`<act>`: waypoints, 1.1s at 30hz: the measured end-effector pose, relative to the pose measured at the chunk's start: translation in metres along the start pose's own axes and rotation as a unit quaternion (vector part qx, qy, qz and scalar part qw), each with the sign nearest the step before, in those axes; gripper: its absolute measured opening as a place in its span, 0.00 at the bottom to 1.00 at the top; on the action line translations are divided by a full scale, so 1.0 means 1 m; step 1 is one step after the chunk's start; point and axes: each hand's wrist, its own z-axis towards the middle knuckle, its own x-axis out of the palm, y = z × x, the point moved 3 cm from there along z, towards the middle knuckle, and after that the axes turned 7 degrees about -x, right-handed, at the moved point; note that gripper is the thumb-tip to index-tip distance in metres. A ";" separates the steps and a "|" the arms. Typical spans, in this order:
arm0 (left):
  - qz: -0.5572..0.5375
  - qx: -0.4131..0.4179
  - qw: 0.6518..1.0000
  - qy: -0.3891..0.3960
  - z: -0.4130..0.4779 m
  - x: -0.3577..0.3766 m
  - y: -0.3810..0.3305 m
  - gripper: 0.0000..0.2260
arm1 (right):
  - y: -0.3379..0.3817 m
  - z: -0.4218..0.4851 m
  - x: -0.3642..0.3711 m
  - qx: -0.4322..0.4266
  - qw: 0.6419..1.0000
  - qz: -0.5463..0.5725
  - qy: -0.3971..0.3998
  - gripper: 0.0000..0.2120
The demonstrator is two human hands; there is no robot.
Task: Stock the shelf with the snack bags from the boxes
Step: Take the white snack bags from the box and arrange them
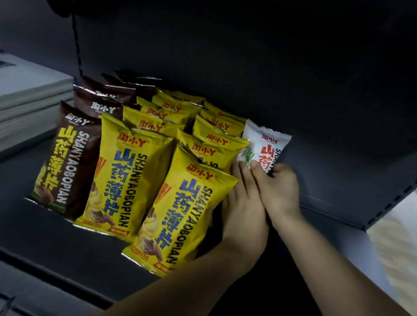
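Three rows of snack bags stand upright on the dark shelf [18,225]: one of brown bags [68,159] at the left and two of yellow bags [124,178] beside it, each row running from the front edge back into the shadow, with fronts facing out so the labels read from the aisle. A fourth row is just starting at the right, where a single white bag [263,144] stands just beside the rear yellow bags, deep under the upper shelf [245,42]. The right hand [283,192] grips this white bag low down, with the thumb on the printed front and the fingers curled round its right edge, a hold that seems meant to keep the light, puffy pack upright while it is settled against its neighbours. The left hand [244,211] lies flat with fingers straight, its side touching the front yellow bag of the right-hand row and its fingertips at the white bag's lower left corner; it holds nothing and appears to act as a guide, keeping the yellow row from tipping into the gap and squaring the new bag's foot. Placing the first white bag at the back looks deliberate, since it leaves bare shelf in front for more of the same kind. To the right of the hands the shelf is bare up to the slotted upright [413,181]. A pale flat stack [10,92] sits at the far left, apart from the bags. No boxes are in view.
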 end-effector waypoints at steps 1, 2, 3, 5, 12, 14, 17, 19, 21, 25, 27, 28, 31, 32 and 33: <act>0.002 -0.001 1.000 0.020 -0.003 -0.001 0.000 0.25 | 0.003 -0.001 -0.001 -0.009 1.000 -0.023 -0.005 0.17; -0.006 -0.014 0.999 0.039 -0.002 0.002 0.001 0.24 | 0.007 -0.001 -0.002 -0.014 0.999 -0.041 -0.014 0.18; -0.022 -0.026 0.998 0.047 0.002 0.002 0.000 0.24 | 0.013 -0.003 -0.003 -0.021 0.998 -0.055 -0.025 0.19; -0.045 -0.022 0.996 0.076 0.011 -0.004 -0.007 0.22 | 0.027 -0.011 -0.007 -0.095 0.984 -0.137 -0.063 0.24; -0.051 -0.009 0.996 0.074 0.021 0.001 0.007 0.23 | 0.017 -0.001 -0.002 -0.319 0.828 -0.459 0.048 0.30; -0.058 -0.021 0.993 0.095 0.016 0.001 0.005 0.25 | 0.009 0.004 0.002 -0.317 0.796 -0.514 0.048 0.31; -0.084 -0.054 0.991 0.089 0.014 0.005 0.010 0.19 | 0.006 0.009 0.008 -0.310 0.779 -0.545 0.024 0.33; -0.088 -0.056 0.990 0.094 0.006 -0.008 0.012 0.26 | 0.007 0.012 0.014 -0.292 0.780 -0.553 0.019 0.33; -0.140 -0.024 0.981 0.132 -0.008 -0.025 0.005 0.35 | 0.008 0.014 0.019 -0.281 0.791 -0.543 0.037 0.33; -0.159 0.042 0.965 0.202 -0.037 -0.067 -0.012 0.35 | 0.018 0.010 0.008 -0.290 0.831 -0.472 0.052 0.29; -0.183 0.128 0.958 0.179 -0.046 -0.097 -0.014 0.31 | 0.026 -0.002 -0.005 -0.276 0.883 -0.380 0.028 0.28; -0.194 0.191 0.951 0.144 -0.050 -0.112 -0.011 0.28 | 0.031 -0.010 -0.012 -0.267 0.909 -0.319 0.018 0.28; -0.174 0.306 0.936 0.014 -0.048 -0.146 0.014 0.17 | 0.045 -0.043 -0.029 -0.259 0.954 -0.150 0.000 0.23; -0.147 0.297 0.943 -0.017 -0.045 -0.153 0.027 0.16 | 0.048 -0.057 -0.029 -0.249 0.962 -0.108 0.012 0.19; -0.111 0.264 0.957 -0.040 -0.043 -0.155 0.042 0.17 | 0.053 -0.072 -0.027 -0.230 0.970 -0.070 0.035 0.17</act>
